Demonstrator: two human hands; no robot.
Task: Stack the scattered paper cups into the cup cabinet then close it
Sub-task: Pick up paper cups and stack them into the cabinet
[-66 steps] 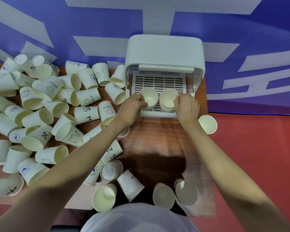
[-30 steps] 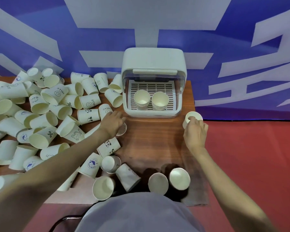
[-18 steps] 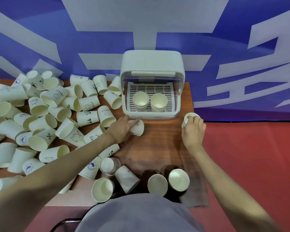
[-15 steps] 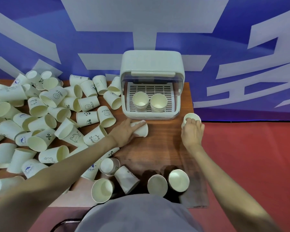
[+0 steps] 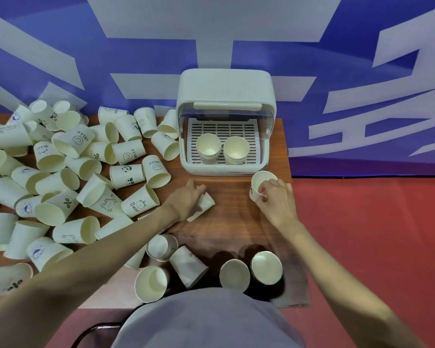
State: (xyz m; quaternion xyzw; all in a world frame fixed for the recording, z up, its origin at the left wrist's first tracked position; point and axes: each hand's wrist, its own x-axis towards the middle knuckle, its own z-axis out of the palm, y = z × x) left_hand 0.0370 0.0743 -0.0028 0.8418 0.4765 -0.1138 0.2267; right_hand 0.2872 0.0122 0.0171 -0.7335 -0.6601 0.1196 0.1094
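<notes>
Both bare forearms reach forward from the bottom corners of the view, converging toward the middle. The left hand [image 5: 186,200] lies palm down with its back up, fingers curled over a small cream paper cup lying on its side [image 5: 204,204], the index finger stretched forward. The right hand [image 5: 276,200], wrist slightly bent, pinches the wall of an upright cream paper cup [image 5: 260,184] between thumb and fingertips, the other fingers folded in behind it.

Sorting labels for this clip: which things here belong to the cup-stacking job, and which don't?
Job: cup cabinet, two cup stacks inside, scattered paper cups, cup in left hand, cup in right hand.
Not: blue banner, red floor.
</notes>
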